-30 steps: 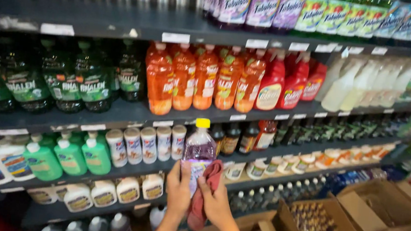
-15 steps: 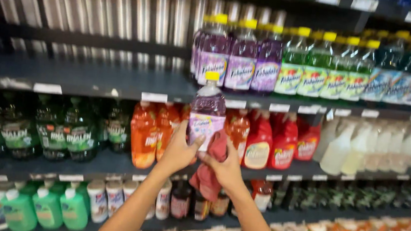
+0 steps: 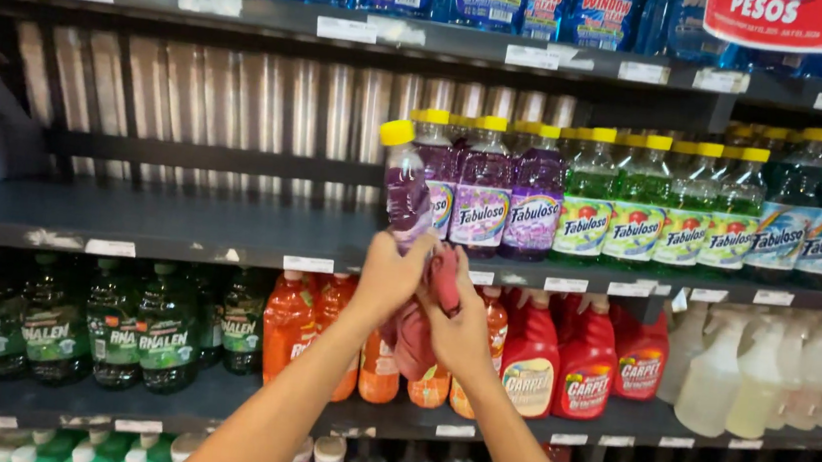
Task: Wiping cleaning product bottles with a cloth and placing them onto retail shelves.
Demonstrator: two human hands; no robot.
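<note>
Two hands lift the purple bottle, tilted, to the shelf: my left hand has its fingers closed round the base, my right hand pins a red cloth there. I should straighten it, then slide it toward three o'clock beside the purple row. Half a second ago it hung lower, before the orange bottles

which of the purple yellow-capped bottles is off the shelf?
The purple bottle held in both hands, left hand and right hand: it is tilted, left of the row. The other purple bottles stand upright on the shelf.
</note>
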